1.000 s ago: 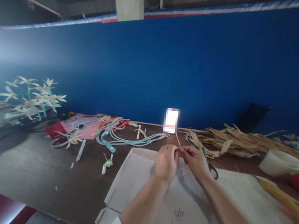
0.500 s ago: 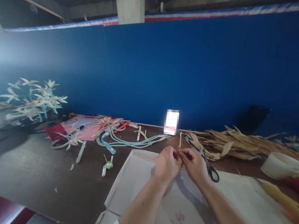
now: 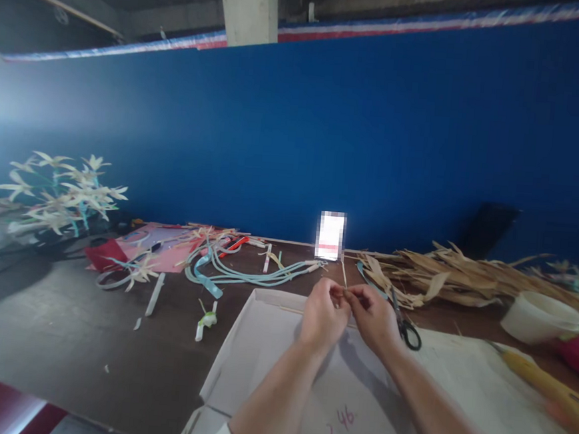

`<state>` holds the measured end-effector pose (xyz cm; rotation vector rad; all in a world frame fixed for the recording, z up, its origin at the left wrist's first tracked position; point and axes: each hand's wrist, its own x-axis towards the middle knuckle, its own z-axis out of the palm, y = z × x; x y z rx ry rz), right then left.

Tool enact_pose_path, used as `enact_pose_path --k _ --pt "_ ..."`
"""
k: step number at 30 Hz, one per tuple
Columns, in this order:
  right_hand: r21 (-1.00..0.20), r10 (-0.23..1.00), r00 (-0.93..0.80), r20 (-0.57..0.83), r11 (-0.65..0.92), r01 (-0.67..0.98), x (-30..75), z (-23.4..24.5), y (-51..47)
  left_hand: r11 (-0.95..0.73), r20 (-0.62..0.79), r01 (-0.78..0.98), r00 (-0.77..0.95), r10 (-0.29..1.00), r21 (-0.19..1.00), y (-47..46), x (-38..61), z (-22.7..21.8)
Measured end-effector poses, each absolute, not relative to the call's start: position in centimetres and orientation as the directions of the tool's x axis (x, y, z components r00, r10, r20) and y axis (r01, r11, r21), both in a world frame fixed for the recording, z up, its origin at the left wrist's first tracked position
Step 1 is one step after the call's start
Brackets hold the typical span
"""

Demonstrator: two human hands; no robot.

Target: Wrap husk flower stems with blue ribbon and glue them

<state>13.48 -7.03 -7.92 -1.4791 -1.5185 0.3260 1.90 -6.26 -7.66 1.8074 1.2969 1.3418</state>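
A thin pale strip (image 3: 344,273), perhaps dried husk, stands up from between the fingertips of both hands. My left hand (image 3: 322,315) is closed in a pinch on its lower end. Pressed against it, my right hand (image 3: 373,316) pinches the same spot with thumb and forefinger. The strip's lower part is hidden by the fingers. Both hands are above the far edge of an opened white cardboard box (image 3: 268,356) with pink handwriting on it. Just right of my right hand lie black-handled scissors (image 3: 409,335).
Dried husks (image 3: 460,274) lie at the back right, near a white tub (image 3: 542,318) and a yellow tool (image 3: 542,377). Pale blue cords (image 3: 259,278) and pink paper (image 3: 167,244) lie left of centre. Pale husk flowers (image 3: 71,190) stand at far left. A blue wall (image 3: 295,144) rises behind.
The strip has tilted, its top now leaning left. Both hands keep their pinch and have hardly moved. The whole view has shifted slightly.
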Motion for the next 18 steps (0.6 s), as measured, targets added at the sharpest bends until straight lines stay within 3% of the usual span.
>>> enact_pose_path --k 5,9,18 --pt "-0.747 0.875 0.192 0.445 0.244 0.619 13.5 -8.0 -7.0 -0.283 0.276 0.304 0.065 0.959 0.910 -6.0 1.8 -7.4" --pt "-0.772 0.892 0.193 0.409 0.225 0.595 13.7 -7.9 -7.1 -0.294 0.271 0.299 0.115 0.956 0.908 -5.6 1.7 -7.6" --pt "-0.794 0.843 0.346 0.412 0.146 0.590 14.8 -8.1 -6.5 -0.275 0.339 0.615 0.014 0.941 0.739 -5.8 0.9 -7.8"
